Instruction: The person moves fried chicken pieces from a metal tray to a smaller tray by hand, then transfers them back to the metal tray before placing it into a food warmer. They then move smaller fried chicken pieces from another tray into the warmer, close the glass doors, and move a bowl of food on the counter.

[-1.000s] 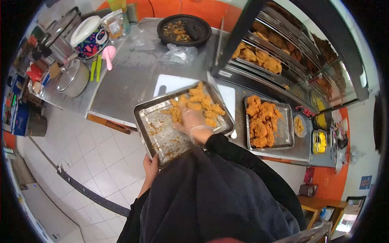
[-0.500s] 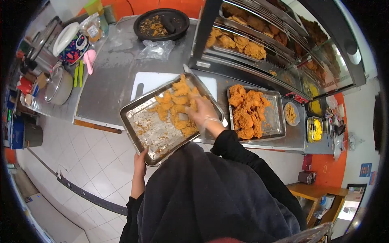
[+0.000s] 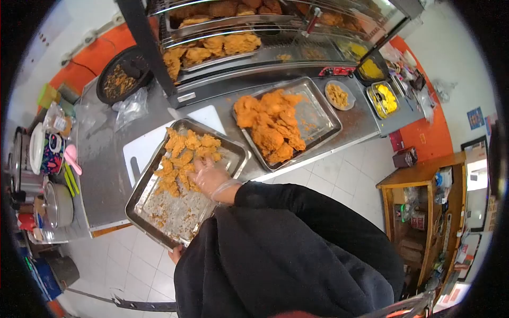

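My left hand point(image 3: 175, 254) grips the near edge of a metal tray point(image 3: 142, 218); its fingertips are out of sight and my dark sleeve covers the wrist. My right hand point(image 3: 211, 180), in a clear plastic glove, rests inside this tray with its fingers stretched out over pieces of fried chicken point(image 3: 177, 164). Those pieces lie loosely heaped in the far half, while crumbs are scattered over the near half. The tray overlaps a white cutting board point(image 3: 208, 117) on the counter. To the right, a second metal tray point(image 3: 324, 127) holds a pile of darker orange fried chicken point(image 3: 268, 124).
A glass display warmer point(image 3: 212, 74) with fried food stands behind the trays. On the right are a small bowl point(image 3: 339, 96) and a container of yellow food point(image 3: 384, 100). A black stone mortar point(image 3: 123, 74), a plastic bag point(image 3: 131, 108) and a pot point(image 3: 57, 204) stand left.
My view has turned right, so the scene sits further left. My right hand has stayed among the chicken, and pieces have shifted from the tray's right side. My left hand still grips the tray.
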### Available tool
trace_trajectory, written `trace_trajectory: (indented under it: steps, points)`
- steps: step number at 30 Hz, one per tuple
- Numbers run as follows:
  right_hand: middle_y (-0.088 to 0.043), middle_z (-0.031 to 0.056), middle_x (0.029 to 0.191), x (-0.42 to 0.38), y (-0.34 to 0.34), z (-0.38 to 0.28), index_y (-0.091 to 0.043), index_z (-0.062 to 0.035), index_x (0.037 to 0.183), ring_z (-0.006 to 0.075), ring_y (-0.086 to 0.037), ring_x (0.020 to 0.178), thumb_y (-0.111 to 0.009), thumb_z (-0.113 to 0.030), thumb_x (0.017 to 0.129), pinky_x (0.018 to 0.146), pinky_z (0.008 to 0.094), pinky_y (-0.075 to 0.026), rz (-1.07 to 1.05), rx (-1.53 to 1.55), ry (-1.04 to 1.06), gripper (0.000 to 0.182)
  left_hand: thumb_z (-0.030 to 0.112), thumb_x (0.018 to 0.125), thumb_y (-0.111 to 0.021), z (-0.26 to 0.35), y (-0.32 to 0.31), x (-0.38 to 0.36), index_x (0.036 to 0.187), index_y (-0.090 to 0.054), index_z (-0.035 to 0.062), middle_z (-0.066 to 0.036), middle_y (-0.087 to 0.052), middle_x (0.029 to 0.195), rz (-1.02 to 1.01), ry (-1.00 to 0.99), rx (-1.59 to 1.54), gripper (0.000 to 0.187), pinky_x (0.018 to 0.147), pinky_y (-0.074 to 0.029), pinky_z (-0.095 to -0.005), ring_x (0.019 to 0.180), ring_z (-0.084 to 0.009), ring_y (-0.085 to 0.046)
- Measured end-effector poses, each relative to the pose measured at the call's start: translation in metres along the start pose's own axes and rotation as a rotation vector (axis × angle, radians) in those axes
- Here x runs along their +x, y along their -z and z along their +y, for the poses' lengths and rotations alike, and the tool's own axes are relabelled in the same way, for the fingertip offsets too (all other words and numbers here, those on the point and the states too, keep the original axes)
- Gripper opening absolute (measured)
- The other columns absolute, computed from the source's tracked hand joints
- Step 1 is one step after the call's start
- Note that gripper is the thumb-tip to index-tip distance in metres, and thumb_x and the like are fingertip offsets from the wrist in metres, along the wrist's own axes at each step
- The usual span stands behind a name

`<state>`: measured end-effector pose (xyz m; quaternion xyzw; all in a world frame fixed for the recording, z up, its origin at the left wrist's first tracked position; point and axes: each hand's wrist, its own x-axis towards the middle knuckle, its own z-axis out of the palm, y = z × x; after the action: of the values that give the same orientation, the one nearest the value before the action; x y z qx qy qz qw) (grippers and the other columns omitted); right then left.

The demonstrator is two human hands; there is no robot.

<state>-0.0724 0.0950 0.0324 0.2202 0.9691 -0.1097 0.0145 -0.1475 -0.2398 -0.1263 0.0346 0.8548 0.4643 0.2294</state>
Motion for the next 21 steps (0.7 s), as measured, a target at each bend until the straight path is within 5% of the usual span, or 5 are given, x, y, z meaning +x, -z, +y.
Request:
trace_trajectory:
  steps: [3,9,15,19,21]
  points:
    - [-0.042,0.0177,0.116,0.003,0.016,0.012,-0.056,-0.0134,0.106,0.0405,-0.039,0.111,-0.057,-0.013,0.069,0.078,0.0478,-0.043,-0.118,0.108,0.031,0.037,0.009,0.062,-0.055,-0.019,-0.001,0.014,0.083,-0.048,0.0001,-0.003,-0.048,0.063,-0.070,0.186,-0.141,0.024,0.046,-0.033,-0.0266,0.050,-0.0129,-0.041]
    - [-0.056,0.0083,0.094,0.014,0.017,0.058,-0.058,-0.0084,0.091,0.0270,-0.050,0.099,-0.057,0.001,0.064,0.081,0.0348,-0.045,0.257,0.521,0.252,0.029,0.010,0.062,-0.055,-0.097,-0.007,0.039,0.085,-0.050,-0.0002,-0.004,-0.048,0.061,-0.050,0.210,-0.563,0.026,0.047,-0.034,-0.0271,0.049,-0.0144,-0.042]
    - [-0.054,0.0016,0.103,0.027,0.048,0.115,-0.055,-0.0108,0.095,0.0150,-0.051,0.099,-0.061,0.004,0.071,0.085,0.0290,-0.044,0.341,1.392,-0.025,0.029,0.011,0.063,-0.055,-0.087,-0.033,0.040,0.087,-0.051,-0.0006,-0.004,-0.048,0.061,0.020,0.315,-0.438,0.028,0.050,-0.037,-0.0317,0.051,-0.0185,-0.044]
    - [-0.051,0.0021,0.102,0.017,0.081,0.173,-0.053,-0.0103,0.096,0.0162,-0.054,0.087,-0.057,0.010,0.072,0.068,0.0327,-0.051,0.462,1.761,-0.149,0.032,0.011,0.061,-0.054,-0.026,-0.042,0.010,0.082,-0.052,0.0006,-0.003,-0.048,0.063,0.070,0.180,-0.451,0.024,0.053,-0.037,-0.0315,0.055,-0.0174,-0.045]
    - [-0.055,0.0041,0.103,0.002,0.112,0.190,-0.054,-0.0096,0.097,0.0159,-0.053,0.094,-0.060,0.005,0.069,0.080,0.0314,-0.047,0.565,1.076,-0.353,0.032,0.011,0.061,-0.054,-0.015,-0.042,0.006,0.080,-0.052,0.0012,-0.003,-0.048,0.065,0.116,0.201,-0.518,0.022,0.054,-0.037,-0.0309,0.056,-0.0170,-0.045]
